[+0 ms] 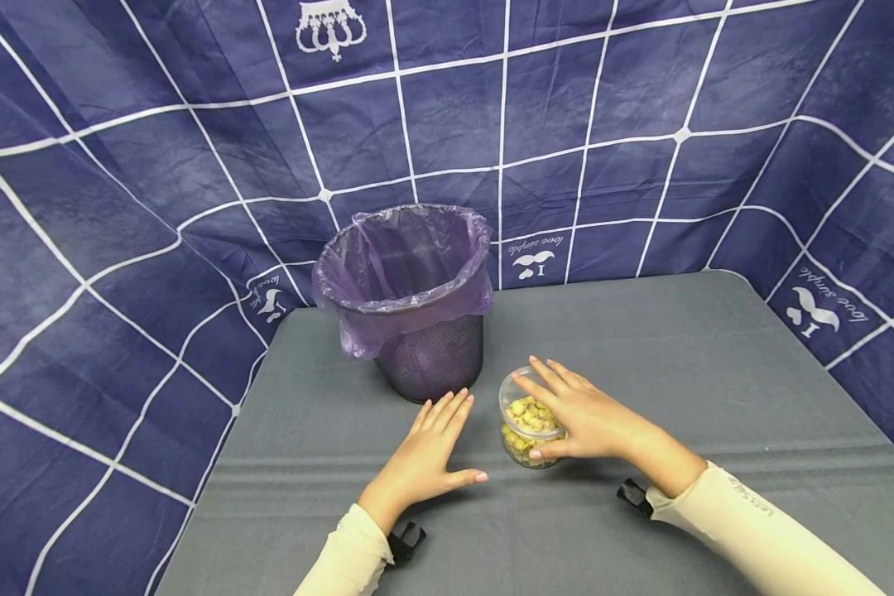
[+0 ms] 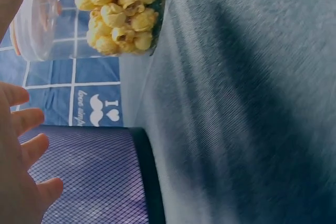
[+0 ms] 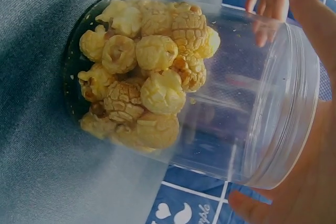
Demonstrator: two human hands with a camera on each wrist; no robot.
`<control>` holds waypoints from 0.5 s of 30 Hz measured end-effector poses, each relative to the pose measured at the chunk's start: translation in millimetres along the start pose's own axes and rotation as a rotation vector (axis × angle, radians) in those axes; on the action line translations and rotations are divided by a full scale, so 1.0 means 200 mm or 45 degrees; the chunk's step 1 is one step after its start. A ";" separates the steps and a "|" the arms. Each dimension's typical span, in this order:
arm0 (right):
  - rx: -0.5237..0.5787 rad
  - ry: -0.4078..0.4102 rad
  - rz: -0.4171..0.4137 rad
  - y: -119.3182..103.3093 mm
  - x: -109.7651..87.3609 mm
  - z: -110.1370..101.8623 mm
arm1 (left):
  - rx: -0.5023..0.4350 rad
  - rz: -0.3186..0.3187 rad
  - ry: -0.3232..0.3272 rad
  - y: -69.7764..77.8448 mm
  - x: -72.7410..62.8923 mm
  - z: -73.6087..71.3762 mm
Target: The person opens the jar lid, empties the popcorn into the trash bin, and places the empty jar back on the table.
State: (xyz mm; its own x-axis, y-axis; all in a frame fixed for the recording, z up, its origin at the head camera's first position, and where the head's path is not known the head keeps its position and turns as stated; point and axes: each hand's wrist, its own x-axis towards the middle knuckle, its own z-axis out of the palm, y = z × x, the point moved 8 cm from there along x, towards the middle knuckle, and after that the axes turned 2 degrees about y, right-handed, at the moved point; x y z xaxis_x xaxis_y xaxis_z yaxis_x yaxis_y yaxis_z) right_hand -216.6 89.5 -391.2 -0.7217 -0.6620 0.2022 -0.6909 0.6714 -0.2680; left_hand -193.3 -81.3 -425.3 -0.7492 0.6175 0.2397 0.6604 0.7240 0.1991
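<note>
A clear plastic jar (image 3: 220, 103) stands upright on the table, its lower part filled with yellow caramel popcorn (image 3: 142, 72). My right hand (image 1: 577, 418) reaches over the jar's top. Its fingers stretch out across the far side of the rim, and the thumb lies along the near side. In the right wrist view the thumb and fingertips lie spread about the clear rim (image 3: 289, 108). My left hand (image 1: 428, 459) hovers left of the jar, fingers spread and holding nothing. Those fingers point toward a black mesh bin (image 1: 435, 356).
A translucent purple bag (image 1: 410, 306) lines the bin and folds over its rim. Grey cloth covers the table (image 1: 641, 348). Behind it and at both sides hangs a blue curtain (image 1: 454, 116) with white grid lines.
</note>
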 end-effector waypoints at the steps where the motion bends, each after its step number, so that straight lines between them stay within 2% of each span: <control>1: 0.001 0.011 0.000 0.00 0.00 0.00 | -0.012 -0.010 -0.007 0.00 0.00 0.01; 6: -0.003 0.086 0.006 0.00 0.02 -0.01 | -0.064 -0.025 -0.019 0.01 -0.01 0.06; 15: -0.036 0.151 0.036 0.01 0.04 -0.02 | -0.149 0.015 0.060 0.07 -0.01 0.11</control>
State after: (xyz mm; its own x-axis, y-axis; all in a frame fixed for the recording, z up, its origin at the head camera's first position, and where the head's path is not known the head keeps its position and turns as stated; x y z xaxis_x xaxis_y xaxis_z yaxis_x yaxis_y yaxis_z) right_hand -223.5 86.2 -385.6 -0.7396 -0.5998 0.3053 -0.6699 0.6996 -0.2485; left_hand -183.1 -65.2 -442.8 -0.7401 0.6086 0.2863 0.6725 0.6744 0.3048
